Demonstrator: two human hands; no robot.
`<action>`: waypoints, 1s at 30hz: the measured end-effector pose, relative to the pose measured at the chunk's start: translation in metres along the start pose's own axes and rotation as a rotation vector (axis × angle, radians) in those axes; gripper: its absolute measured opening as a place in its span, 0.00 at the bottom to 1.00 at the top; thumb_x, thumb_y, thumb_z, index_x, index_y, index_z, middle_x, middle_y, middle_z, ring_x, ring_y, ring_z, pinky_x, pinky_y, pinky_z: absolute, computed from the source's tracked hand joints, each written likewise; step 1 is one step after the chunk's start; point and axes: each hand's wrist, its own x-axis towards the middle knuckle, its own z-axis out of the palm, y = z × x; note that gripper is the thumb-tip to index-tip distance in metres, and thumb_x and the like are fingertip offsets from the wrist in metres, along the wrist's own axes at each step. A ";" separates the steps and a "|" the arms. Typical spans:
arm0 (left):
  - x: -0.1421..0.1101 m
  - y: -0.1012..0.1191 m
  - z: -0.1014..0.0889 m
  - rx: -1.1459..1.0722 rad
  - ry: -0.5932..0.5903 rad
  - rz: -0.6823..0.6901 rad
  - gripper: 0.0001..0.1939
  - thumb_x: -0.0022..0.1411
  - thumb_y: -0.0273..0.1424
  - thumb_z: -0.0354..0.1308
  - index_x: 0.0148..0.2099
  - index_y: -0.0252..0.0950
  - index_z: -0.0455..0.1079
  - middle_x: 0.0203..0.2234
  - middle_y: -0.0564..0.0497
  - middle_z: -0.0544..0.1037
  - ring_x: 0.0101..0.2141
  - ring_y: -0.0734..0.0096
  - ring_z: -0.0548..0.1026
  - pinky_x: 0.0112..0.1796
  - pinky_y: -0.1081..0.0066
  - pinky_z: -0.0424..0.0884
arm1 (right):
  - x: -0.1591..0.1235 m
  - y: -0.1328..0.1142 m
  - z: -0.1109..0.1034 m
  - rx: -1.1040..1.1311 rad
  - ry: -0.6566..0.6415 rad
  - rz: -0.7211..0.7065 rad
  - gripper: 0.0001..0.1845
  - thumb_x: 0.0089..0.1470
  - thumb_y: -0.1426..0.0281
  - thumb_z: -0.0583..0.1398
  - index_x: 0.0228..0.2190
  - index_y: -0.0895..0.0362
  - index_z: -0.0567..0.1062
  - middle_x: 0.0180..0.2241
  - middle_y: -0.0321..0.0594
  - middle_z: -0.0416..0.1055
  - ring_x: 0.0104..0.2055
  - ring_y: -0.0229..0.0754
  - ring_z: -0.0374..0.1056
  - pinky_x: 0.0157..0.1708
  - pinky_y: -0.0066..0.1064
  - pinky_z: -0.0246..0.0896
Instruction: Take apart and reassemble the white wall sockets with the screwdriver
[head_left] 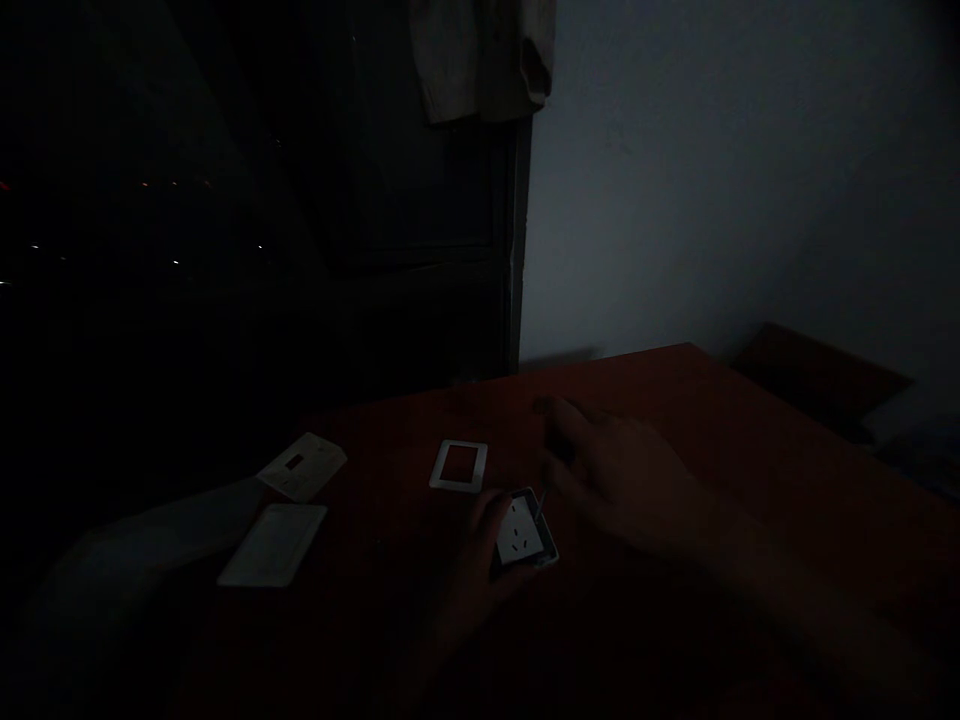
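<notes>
My left hand (484, 560) grips a white wall socket (520, 530) by its sides on the reddish table. The socket's slotted face points up, and a dark border runs round it inside a pale rim. Over its right side, my right hand (607, 470) is closed on a screwdriver (541, 503), whose thin metal shaft slants down to the socket's right edge. Most of the handle is hidden by the fingers and the dark. Just beyond the socket lies a white square frame (459, 466) with an open middle.
Left on the table (637, 380) are a pale card with a dark cut-out (304, 468) and a flat whitish rectangular piece (274, 545). A wall (637, 200) stands behind, beside a dark window (420, 190) with hanging cloth (480, 60). The light is very dim.
</notes>
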 end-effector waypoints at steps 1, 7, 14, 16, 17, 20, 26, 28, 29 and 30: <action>0.000 0.000 0.000 0.007 0.002 -0.002 0.36 0.56 0.34 0.62 0.64 0.47 0.52 0.64 0.48 0.53 0.62 0.54 0.55 0.60 0.56 0.56 | 0.000 0.001 0.000 0.070 -0.015 -0.045 0.21 0.56 0.70 0.54 0.52 0.56 0.62 0.44 0.46 0.72 0.39 0.45 0.71 0.33 0.32 0.61; 0.000 -0.003 0.001 0.014 0.004 0.011 0.38 0.56 0.34 0.63 0.65 0.49 0.50 0.64 0.49 0.54 0.62 0.56 0.55 0.60 0.57 0.56 | 0.001 0.002 0.003 -0.049 0.005 0.042 0.19 0.60 0.63 0.53 0.51 0.54 0.63 0.40 0.45 0.74 0.32 0.46 0.72 0.28 0.33 0.60; -0.001 -0.005 0.002 0.038 0.015 0.014 0.36 0.57 0.38 0.62 0.65 0.46 0.53 0.64 0.48 0.54 0.61 0.53 0.57 0.59 0.55 0.58 | 0.001 0.001 0.002 0.161 -0.028 -0.110 0.24 0.57 0.73 0.55 0.55 0.55 0.59 0.49 0.46 0.70 0.42 0.43 0.71 0.38 0.31 0.63; 0.000 -0.002 0.002 0.030 0.020 -0.001 0.37 0.56 0.36 0.63 0.65 0.46 0.52 0.64 0.48 0.54 0.61 0.53 0.57 0.59 0.55 0.58 | 0.001 0.000 0.003 0.077 -0.015 -0.049 0.22 0.59 0.66 0.55 0.55 0.53 0.61 0.46 0.45 0.72 0.37 0.44 0.73 0.34 0.33 0.64; 0.000 -0.001 0.002 0.022 0.023 -0.007 0.37 0.56 0.36 0.63 0.65 0.47 0.52 0.64 0.48 0.53 0.61 0.53 0.56 0.59 0.56 0.58 | 0.002 0.000 0.004 0.013 -0.001 -0.001 0.21 0.60 0.62 0.54 0.54 0.53 0.63 0.44 0.45 0.74 0.35 0.45 0.73 0.31 0.34 0.63; 0.000 0.000 0.002 0.006 0.020 -0.006 0.36 0.56 0.36 0.63 0.64 0.47 0.53 0.64 0.49 0.54 0.61 0.55 0.57 0.59 0.58 0.59 | 0.002 0.000 0.004 -0.025 0.025 0.050 0.21 0.60 0.60 0.53 0.53 0.55 0.64 0.41 0.47 0.74 0.34 0.48 0.73 0.31 0.36 0.64; 0.001 -0.001 0.001 0.027 0.005 0.018 0.36 0.57 0.38 0.62 0.64 0.47 0.52 0.63 0.48 0.54 0.61 0.54 0.57 0.59 0.56 0.58 | -0.001 0.003 0.005 0.215 -0.014 -0.098 0.25 0.57 0.70 0.55 0.56 0.55 0.60 0.49 0.47 0.71 0.44 0.45 0.71 0.39 0.34 0.66; 0.001 -0.001 0.000 0.029 0.011 0.018 0.36 0.57 0.38 0.62 0.64 0.47 0.52 0.63 0.48 0.55 0.61 0.53 0.57 0.59 0.55 0.58 | 0.000 0.004 0.008 0.088 0.008 0.006 0.22 0.59 0.65 0.54 0.54 0.55 0.62 0.44 0.47 0.74 0.36 0.47 0.73 0.33 0.36 0.67; 0.001 -0.001 0.000 0.032 0.015 0.017 0.36 0.57 0.38 0.62 0.64 0.48 0.53 0.63 0.48 0.55 0.61 0.53 0.57 0.59 0.54 0.57 | 0.001 0.004 0.009 0.025 0.029 0.047 0.22 0.60 0.63 0.54 0.54 0.55 0.63 0.43 0.48 0.74 0.34 0.48 0.74 0.31 0.38 0.66; 0.000 -0.002 0.000 0.036 0.018 0.017 0.36 0.56 0.38 0.63 0.64 0.48 0.53 0.63 0.48 0.56 0.61 0.52 0.57 0.59 0.54 0.57 | 0.002 0.004 0.010 -0.009 0.046 0.066 0.22 0.60 0.63 0.53 0.54 0.55 0.63 0.44 0.49 0.74 0.34 0.50 0.74 0.31 0.39 0.67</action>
